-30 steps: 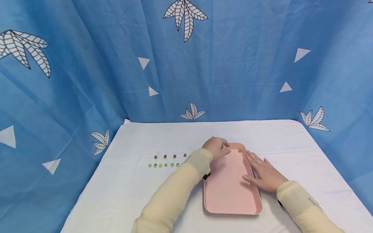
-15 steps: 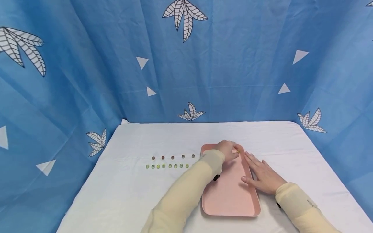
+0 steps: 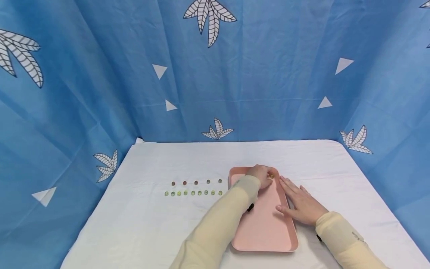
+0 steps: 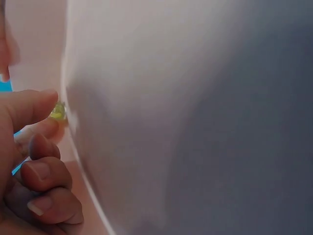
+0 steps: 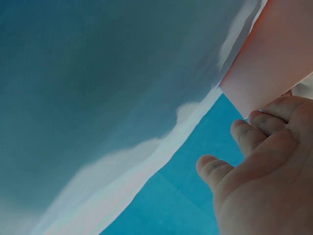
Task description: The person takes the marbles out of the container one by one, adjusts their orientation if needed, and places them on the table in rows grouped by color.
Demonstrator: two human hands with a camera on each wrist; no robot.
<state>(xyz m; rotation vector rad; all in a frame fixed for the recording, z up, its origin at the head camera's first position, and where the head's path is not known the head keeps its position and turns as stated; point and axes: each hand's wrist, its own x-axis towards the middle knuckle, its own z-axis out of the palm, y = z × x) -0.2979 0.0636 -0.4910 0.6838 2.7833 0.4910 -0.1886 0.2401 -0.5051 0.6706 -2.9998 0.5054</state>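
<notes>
My left hand [image 3: 261, 173] reaches into the far right corner of a pink tray [image 3: 263, 233]. Thumb and index finger pinch a small round yellow-green glass piece [image 4: 57, 111], right at the tray's rim in the left wrist view. The other fingers of that hand are curled in. Along the tray's right side lies my right hand [image 3: 302, 201], its fingers straight against the outer wall and its thumb reaching over the rim. In the right wrist view the right hand's fingers [image 5: 249, 137] are extended beside the pink wall.
Left of the tray, two rows of small round glassy pieces lie on the white cloth: a far row of brownish and grey ones [image 3: 184, 183] and a near row of greenish ones [image 3: 193, 193]. A blue patterned curtain [image 3: 268, 74] hangs behind the table.
My left hand has moved right across the tray to the far right corner, and its fingers have come together on the yellow-green piece. The right hand stays by the tray's side.
</notes>
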